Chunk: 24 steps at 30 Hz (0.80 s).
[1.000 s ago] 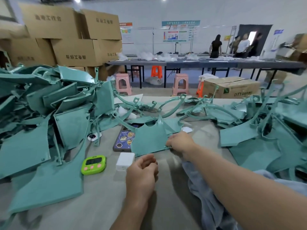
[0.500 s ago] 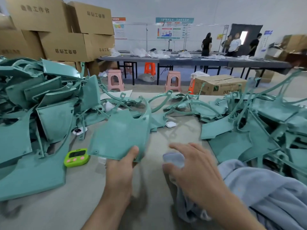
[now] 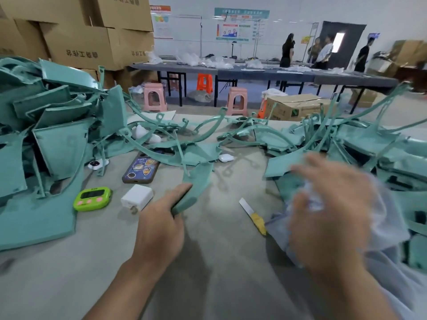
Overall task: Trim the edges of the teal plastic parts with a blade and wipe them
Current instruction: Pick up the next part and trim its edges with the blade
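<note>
Head view: the left hand (image 3: 161, 227) now grips one teal part (image 3: 196, 181) by its near end, thumb along the top. Half a second back it held the part up with its broad face showing; now the part is turned edge-on and sits low over the middle of the table (image 3: 219, 262). The right hand (image 3: 330, 215) has lifted off the table with the pale blue cloth (image 3: 383, 218) bunched about it. It is smeared by motion, so I cannot tell whether the fingers pinch the cloth or only push it.

With the cloth raised, the blade (image 3: 251, 214) shows bare on the table between the two hands, touched by neither. That suggests wiping comes next on this part, not trimming.

Counted:
- one part in hand
- two heaps of teal parts, the left heap (image 3: 53, 139) along the left edge and the right heap (image 3: 369, 144) along the right, each too tangled to number
- one blade and one cloth
- one phone (image 3: 141, 168), one green timer (image 3: 92, 199), one white charger (image 3: 137, 197) and one white earbud case (image 3: 226, 158), all left of middle or toward the far edge
</note>
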Available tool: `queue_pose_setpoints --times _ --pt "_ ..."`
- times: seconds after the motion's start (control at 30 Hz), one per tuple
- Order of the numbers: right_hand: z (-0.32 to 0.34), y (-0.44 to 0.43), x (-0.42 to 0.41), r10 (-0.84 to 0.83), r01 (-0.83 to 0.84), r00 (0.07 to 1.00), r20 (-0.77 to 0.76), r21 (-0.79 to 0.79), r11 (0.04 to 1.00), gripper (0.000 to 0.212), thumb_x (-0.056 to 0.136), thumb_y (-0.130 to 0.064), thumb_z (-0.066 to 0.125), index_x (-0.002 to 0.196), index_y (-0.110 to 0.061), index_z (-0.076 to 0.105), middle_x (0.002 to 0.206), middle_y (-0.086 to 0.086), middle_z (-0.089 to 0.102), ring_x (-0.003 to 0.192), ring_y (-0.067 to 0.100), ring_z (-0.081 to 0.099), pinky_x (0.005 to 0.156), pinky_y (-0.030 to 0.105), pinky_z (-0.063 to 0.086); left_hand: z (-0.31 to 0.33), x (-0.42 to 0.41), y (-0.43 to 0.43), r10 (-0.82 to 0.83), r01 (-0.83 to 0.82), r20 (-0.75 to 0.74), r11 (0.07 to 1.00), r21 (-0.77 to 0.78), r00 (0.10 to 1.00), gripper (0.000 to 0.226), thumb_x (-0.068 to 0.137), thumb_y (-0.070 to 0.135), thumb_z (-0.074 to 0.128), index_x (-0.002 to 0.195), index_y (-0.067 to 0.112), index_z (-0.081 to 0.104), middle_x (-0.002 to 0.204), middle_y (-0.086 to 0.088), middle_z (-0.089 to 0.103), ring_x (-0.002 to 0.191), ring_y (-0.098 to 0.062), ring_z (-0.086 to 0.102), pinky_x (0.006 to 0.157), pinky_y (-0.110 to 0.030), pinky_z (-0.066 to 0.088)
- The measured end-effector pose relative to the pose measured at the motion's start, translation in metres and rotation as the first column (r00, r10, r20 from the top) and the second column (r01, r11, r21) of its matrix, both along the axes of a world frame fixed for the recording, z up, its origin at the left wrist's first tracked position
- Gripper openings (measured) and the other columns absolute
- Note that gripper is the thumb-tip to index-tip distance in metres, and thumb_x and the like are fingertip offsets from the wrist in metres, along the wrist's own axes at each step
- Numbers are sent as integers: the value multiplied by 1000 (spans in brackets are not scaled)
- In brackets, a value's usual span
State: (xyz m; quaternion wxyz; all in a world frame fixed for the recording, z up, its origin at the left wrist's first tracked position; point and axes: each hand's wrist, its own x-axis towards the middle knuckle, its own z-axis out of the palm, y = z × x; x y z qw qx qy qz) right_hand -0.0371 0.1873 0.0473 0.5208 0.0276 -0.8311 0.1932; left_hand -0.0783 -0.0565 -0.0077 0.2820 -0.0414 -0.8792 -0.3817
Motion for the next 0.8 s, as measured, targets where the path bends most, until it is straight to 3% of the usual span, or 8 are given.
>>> queue_pose_setpoints --times 0.07,0.13,0.2,0.3,0.4,0.5,0.67,0.8 --pt "-13 -35 -2 152 -167 937 314 23 986 21 82 -9 71 101 -16 74 107 -2 73 103 23 63 92 24 42 -1 -2 0 -7 7 13 1000 -29 1000 70 75 -19 57 129 23 71 120 20 61 113 9 51 95 9 22" --pt "-27 -41 -15 55 -37 755 653 -42 998 17 91 -35 67 99 -20 67 98 -3 65 105 25 62 78 35 42 -5 -2 1 -16 19 37 997 -69 999 73 68 -22 56 126 20 72 126 16 64 118 1 56 103 3 23" --pt "-35 -28 -23 -124 99 617 777 79 992 26 92 -47 62 91 -22 62 93 -1 60 105 26 60 72 33 38 -7 0 -1 -53 70 102 983 -170 993 71 65 -21 60 122 19 75 126 7 69 120 -14 62 108 -9 28" --pt "-40 -19 -24 -225 104 594 772 204 974 26 91 -47 61 82 -22 59 97 1 68 100 25 64 68 31 40 -5 0 -5 -67 131 244 957 -257 967 74 65 -12 59 125 28 73 129 7 70 121 -19 62 107 -24 38" --pt "-41 -17 -33 -255 122 584 771 227 966 34 95 -33 59 69 -22 40 90 -1 63 89 25 63 61 30 34 -6 -1 -5 -59 134 275 956 -260 960 78 64 -6 57 130 34 69 132 9 68 123 -17 60 105 -25 41" --pt "-44 -19 -33 -316 140 583 749 290 947 32 96 -22 58 69 -21 40 84 -4 58 89 24 67 59 30 34 -11 0 -2 -87 157 263 953 -259 961 76 64 -4 57 130 32 69 132 9 68 124 -16 60 106 -25 41" --pt "-47 -12 -31 -261 180 589 765 190 965 22 96 -28 54 81 -19 67 80 0 68 75 23 65 58 29 40 -16 -2 0 -103 155 224 960 -231 969 63 76 -1 62 130 32 69 134 13 66 124 -13 60 106 -22 39" --pt "-48 -15 -30 -57 152 763 643 -94 984 26 94 -32 55 71 -21 61 58 -9 57 56 6 50 51 27 30 -17 -5 -8 -119 172 236 961 -217 964 64 78 -5 62 129 35 69 135 15 65 126 -9 57 108 -13 31"
